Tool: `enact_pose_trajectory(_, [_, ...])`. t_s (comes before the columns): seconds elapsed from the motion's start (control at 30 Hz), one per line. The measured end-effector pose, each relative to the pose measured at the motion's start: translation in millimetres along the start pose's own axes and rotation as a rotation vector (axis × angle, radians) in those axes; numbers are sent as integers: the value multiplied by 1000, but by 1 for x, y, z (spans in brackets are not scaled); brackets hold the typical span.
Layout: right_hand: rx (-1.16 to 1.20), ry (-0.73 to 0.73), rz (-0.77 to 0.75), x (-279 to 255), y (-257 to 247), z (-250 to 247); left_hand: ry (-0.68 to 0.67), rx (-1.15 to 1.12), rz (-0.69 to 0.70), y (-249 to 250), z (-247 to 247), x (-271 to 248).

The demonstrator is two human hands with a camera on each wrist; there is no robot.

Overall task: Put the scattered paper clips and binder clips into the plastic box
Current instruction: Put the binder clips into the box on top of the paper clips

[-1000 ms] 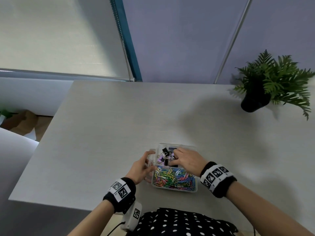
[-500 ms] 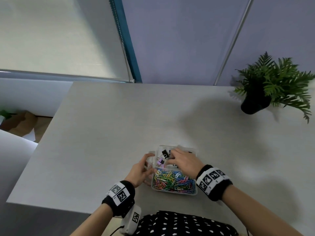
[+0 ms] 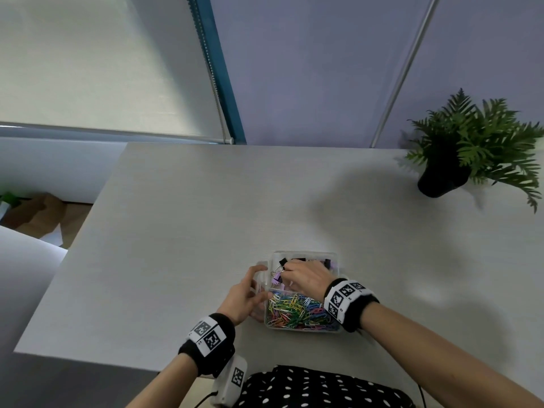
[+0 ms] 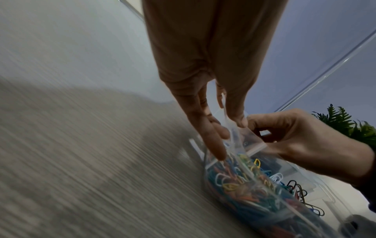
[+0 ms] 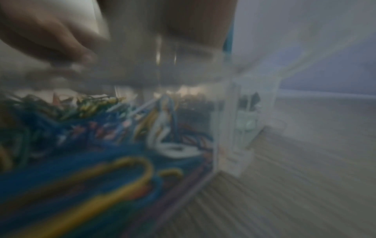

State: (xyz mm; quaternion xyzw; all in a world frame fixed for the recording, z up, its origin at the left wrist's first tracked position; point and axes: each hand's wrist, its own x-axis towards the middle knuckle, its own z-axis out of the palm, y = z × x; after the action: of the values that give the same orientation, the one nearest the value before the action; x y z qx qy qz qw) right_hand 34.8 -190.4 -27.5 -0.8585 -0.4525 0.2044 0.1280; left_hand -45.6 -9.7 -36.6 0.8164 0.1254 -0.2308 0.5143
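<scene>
Steadying the plastic box (image 3: pixel 304 253) at lower centre, my left hand (image 3: pixel 245 300) pinches its wall; the right hand (image 3: pixel 307 279) has slid left over the binder clips (image 3: pixel 276 280). Left wrist: right fingers curled, and I cannot tell their grip. Right wrist: blurred paper clips (image 5: pixel 81 145) are inside, so I judge this nearly finished.

Head view: high over the table (image 3: pixel 176 231), facing forward and down. Wide: whole top, far wall, plant (image 3: pixel 477 148), both forearms.

Left wrist view: low and close, looking along the left hand (image 4: pixel 203 83) to the box (image 4: pixel 256 149), with the right hand (image 4: pixel 301 138) beyond.

Right wrist view: at table height, lens almost against the box wall, blurred. Paper clips (image 5: pixel 122 169) fill the left half.

All three share box and paper clips. Head and left wrist share both hands and plant. Binder clip (image 3: pixel 275 278) at the right fingertips: head view only.
</scene>
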Motion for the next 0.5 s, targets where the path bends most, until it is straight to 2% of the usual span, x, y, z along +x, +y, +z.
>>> enact_pose_trajectory(0.17, [-13, 21, -72, 0, 1, 0, -4, 3, -11, -1, 1, 1])
enact_pose_trajectory(0.33, [-60, -20, -64, 0, 1, -2, -9, 28, -32, -2, 0, 2])
enact_pose_trajectory(0.5, [-7, 25, -133, -3, 7, 1, -9, 44, -27, -2, 0, 2])
